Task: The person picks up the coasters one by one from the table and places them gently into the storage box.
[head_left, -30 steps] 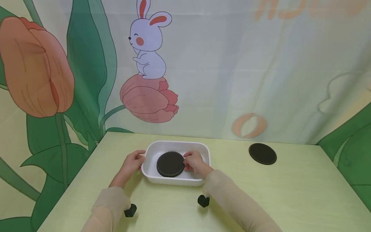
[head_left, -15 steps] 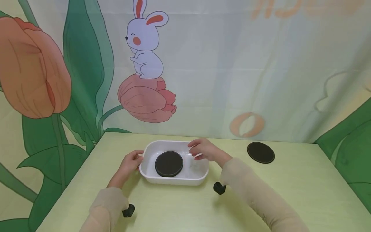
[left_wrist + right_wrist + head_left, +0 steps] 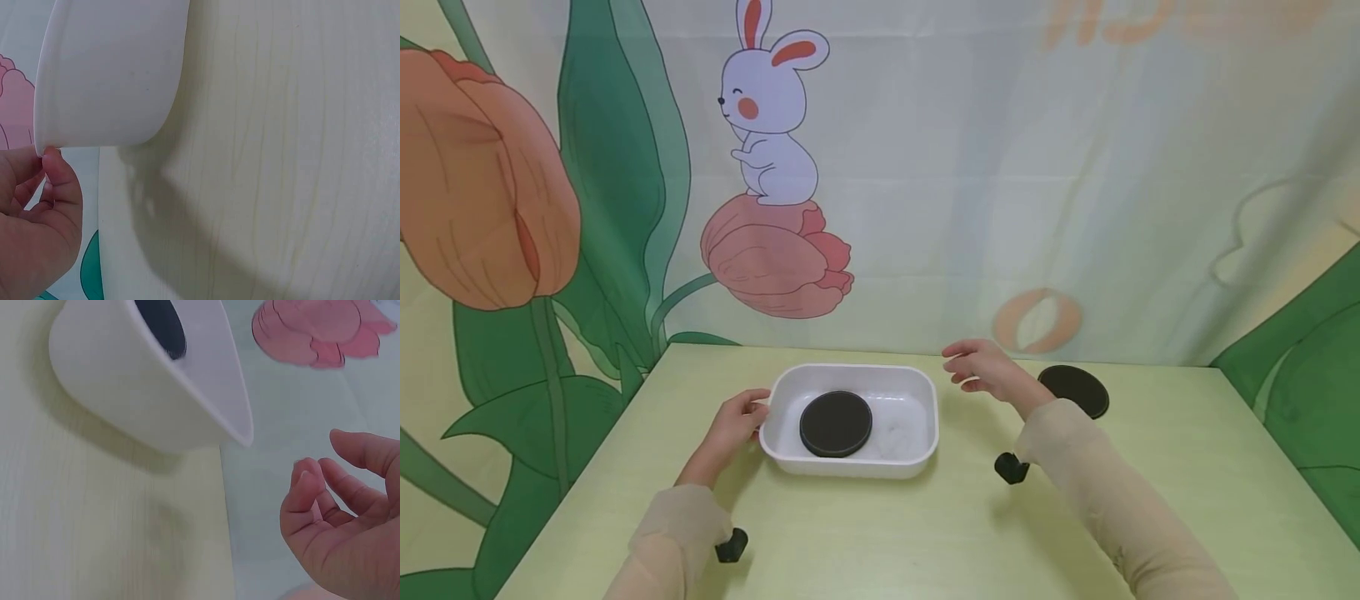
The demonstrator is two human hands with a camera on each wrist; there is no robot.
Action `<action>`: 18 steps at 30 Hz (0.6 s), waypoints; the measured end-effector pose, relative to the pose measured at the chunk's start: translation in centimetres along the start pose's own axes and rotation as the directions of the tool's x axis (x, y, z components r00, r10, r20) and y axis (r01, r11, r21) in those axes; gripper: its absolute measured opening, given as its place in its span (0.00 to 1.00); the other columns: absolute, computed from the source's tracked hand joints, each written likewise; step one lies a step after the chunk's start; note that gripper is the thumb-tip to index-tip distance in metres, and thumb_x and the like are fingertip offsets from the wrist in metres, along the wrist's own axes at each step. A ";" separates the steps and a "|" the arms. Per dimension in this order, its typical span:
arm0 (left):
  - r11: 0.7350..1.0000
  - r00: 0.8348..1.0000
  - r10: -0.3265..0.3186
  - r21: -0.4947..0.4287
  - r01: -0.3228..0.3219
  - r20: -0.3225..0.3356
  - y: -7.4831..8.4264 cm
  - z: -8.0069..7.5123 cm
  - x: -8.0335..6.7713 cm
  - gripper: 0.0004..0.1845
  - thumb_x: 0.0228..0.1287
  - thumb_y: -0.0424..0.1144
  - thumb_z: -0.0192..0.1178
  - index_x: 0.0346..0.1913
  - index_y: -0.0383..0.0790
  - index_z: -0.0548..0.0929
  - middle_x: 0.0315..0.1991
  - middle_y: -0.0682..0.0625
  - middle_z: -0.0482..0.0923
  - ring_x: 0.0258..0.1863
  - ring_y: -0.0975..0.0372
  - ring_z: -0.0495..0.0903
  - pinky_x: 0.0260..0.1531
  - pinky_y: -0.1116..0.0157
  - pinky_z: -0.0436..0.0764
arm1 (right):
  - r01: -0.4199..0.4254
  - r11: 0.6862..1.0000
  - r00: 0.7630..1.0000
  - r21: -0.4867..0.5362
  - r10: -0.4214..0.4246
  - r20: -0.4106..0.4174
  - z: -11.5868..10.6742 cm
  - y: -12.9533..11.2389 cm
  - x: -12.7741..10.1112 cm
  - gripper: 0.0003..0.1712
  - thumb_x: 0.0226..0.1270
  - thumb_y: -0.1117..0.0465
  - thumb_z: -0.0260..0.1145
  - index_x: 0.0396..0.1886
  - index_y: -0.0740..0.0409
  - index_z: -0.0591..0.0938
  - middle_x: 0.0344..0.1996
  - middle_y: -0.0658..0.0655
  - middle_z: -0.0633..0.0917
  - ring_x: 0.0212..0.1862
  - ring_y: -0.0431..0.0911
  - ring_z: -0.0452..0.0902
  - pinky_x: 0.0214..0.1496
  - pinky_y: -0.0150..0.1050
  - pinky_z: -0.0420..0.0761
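White tray [image 3: 917, 392] on the worktop [image 3: 880, 517], black disc [image 3: 836, 423] lying inside, my left grip [image 3: 735, 423] pinching its left rim, my right grip [image 3: 988, 372] released, hovering between tray and second disc [image 3: 1078, 389]

Disc [image 3: 836, 423] in tray [image 3: 925, 392], left of second disc [image 3: 1078, 388]

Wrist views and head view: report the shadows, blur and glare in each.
Head view: sharp, soft even light, faint shadows under the white tray and sleeves, slight sheen on the table. Left wrist view: the tray wall casts a broad soft shadow on the table; the left hand is close and slightly soft. Right wrist view: the right hand is blurred; no harsh glare.
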State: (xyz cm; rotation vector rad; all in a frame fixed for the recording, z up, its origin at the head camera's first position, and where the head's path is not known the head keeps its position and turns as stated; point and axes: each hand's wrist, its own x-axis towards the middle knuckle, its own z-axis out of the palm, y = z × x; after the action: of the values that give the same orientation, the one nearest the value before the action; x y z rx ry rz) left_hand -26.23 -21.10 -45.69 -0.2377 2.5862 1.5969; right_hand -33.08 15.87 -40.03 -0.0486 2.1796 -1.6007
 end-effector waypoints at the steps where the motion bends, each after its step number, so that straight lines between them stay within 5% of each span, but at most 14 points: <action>1: 1.000 1.000 -0.003 -0.001 0.003 -0.001 0.0 0.0 0.0 0.19 0.65 0.32 0.46 0.58 0.34 0.66 0.44 0.38 0.71 0.33 0.58 0.74 0.28 0.70 0.74 | -0.002 1.000 1.000 0.002 0.002 -0.010 -0.5 0.3 0.0 0.22 0.59 0.64 0.58 0.54 0.63 0.68 0.33 0.54 0.75 0.28 0.42 0.73 0.33 0.34 0.74; 18: 1.000 1.000 -0.014 0.008 0.014 -0.006 -0.1 0.0 0.2 0.19 0.65 0.32 0.46 0.59 0.35 0.66 0.43 0.39 0.71 0.32 0.60 0.73 0.28 0.70 0.74 | -0.094 0.991 0.979 0.096 0.110 -0.170 -7.9 5.2 -1.3 0.33 0.61 0.57 0.58 0.63 0.63 0.59 0.43 0.52 0.70 0.32 0.41 0.71 0.37 0.33 0.75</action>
State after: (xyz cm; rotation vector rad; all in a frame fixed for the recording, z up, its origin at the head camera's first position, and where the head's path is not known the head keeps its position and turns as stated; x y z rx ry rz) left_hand -26.38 -21.12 -45.84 -0.2608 2.5888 1.5840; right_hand -33.62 25.13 -42.50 0.2355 2.1985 -1.6958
